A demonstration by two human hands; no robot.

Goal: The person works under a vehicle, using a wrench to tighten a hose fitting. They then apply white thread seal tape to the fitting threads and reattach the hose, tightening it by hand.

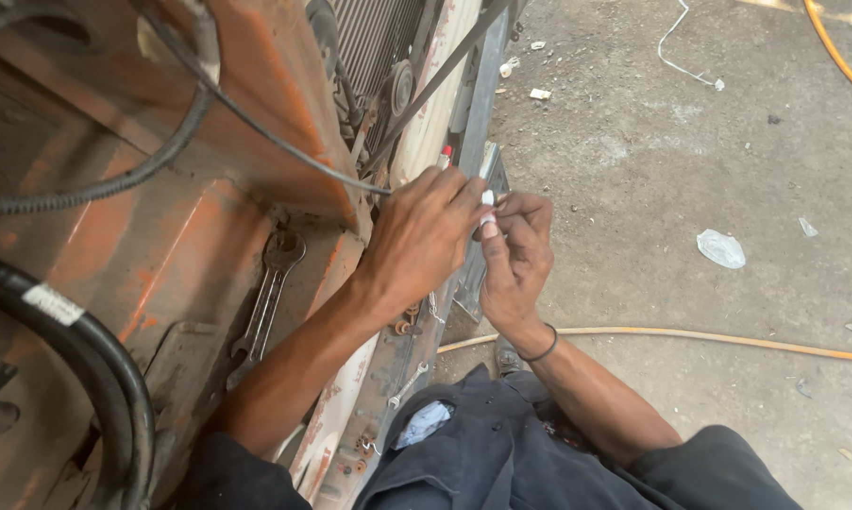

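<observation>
- Nearest the camera: dark work clothing [501, 444] at the bottom edge, both forearms reaching up from it.
- Right hand [515, 255], a thin dark band at its wrist, grip pinched together on a small white cylindrical piece [488, 223].
- Left hand [421, 231] touching the right, fingertips closed on the same small white cylindrical piece from the other side; a thin black cable [284, 142] ending under its knuckles.
- Piece held just in front of a grey upright metal rail [478, 113], level with the rail's lower part.
- Left of the rail: a steel open-ended spanner [267, 302] lying on an orange, worn metal machine body [161, 246]; further left, a thick black rubber hose [105, 368].
- Right of the rail: an orange hose [728, 338] stretched across the grey concrete floor [652, 161], a crumpled clear plastic scrap [721, 248] lying well apart from the hands.
- Farthest, beside the rail's top: a dark finned radiator grille [374, 33] and a black belt [445, 66] running diagonally.
</observation>
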